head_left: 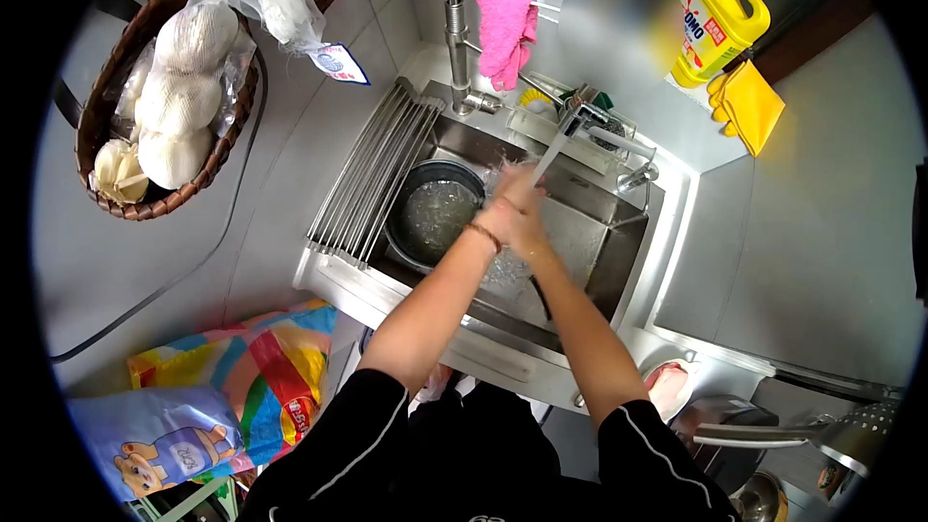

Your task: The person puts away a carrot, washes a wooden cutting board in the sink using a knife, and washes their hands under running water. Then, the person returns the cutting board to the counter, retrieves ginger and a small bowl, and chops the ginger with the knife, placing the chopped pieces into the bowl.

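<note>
Under the running faucet, my left hand and my right hand are pressed against each other over the sink. Water pours onto them and splashes around. A brown band circles my left wrist. The fingers overlap and are blurred, so I cannot make out their shape or anything between them. Just left of my hands, a dark round pot in the basin holds water. Below my right wrist, a curved black piece shows in the sink, partly hidden by my forearm.
A metal roll-up rack covers the sink's left side. A pink cloth hangs behind. Yellow gloves and a detergent bottle are at back right. A garlic basket hangs left. A strainer lies lower right.
</note>
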Demonstrator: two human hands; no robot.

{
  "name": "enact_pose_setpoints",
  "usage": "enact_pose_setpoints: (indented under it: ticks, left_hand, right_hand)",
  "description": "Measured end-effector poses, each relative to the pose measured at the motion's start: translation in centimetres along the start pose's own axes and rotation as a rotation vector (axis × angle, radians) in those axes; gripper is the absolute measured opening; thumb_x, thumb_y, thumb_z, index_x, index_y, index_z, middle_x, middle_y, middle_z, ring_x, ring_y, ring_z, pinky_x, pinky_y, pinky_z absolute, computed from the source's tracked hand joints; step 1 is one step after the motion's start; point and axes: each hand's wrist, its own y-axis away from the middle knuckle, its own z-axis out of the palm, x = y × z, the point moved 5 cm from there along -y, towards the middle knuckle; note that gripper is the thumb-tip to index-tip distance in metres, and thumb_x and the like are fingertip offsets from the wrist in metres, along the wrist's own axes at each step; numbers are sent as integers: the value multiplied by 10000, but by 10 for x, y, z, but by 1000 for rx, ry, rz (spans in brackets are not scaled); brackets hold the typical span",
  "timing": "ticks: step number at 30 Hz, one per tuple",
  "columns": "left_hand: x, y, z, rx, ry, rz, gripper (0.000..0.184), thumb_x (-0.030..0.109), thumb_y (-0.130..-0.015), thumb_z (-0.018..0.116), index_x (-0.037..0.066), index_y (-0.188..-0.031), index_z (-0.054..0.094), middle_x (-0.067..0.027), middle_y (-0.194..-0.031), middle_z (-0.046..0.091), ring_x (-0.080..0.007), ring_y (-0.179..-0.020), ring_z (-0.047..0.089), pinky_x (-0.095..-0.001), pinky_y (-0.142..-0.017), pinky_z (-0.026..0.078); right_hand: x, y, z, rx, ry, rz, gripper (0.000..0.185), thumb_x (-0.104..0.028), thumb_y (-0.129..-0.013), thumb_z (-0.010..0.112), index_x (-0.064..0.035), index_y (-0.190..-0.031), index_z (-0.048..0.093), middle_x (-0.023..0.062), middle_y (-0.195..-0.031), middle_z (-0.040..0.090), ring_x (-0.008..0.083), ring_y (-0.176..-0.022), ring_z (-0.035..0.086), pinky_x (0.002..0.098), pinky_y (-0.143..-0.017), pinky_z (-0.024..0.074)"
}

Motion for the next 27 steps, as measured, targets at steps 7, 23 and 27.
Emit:
enact_pose_setpoints:
  ticks: [7,23,27]
  left_hand:
    - [-64,-76,-32,73,131,156,273,257,-969,683,67,-1163,658,-42,-1044,711,-145,-933,665,-280,-770,531]
    - [13,45,14,-8,-2018,707,494,351,-986,513,42,-1367,576,-272,-1547,373,-448,-1419,378,-565,-1081,408]
    - [3,44,19,-65,-2047,742,509,351,-989,508,45,-1394,555,-265,-1547,371,-444,-1414,380,-558,-1081,408]
  right_hand:
    - [-37,19,14,64,-128,-300,352,-249,-916,617,5,-1159,608,157,-1150,654,238,-1065,605,374,-912,483]
    - [-89,72,35,-17,1321,-942,278,-310,-998,562,-123,-1169,676,120,-1331,615,354,-1338,464,571,-1067,382]
    - [-109,53,27,-246,1278,-881,216,-288,-894,625,-161,-1056,691,51,-1186,629,296,-1249,504,521,-1077,380]
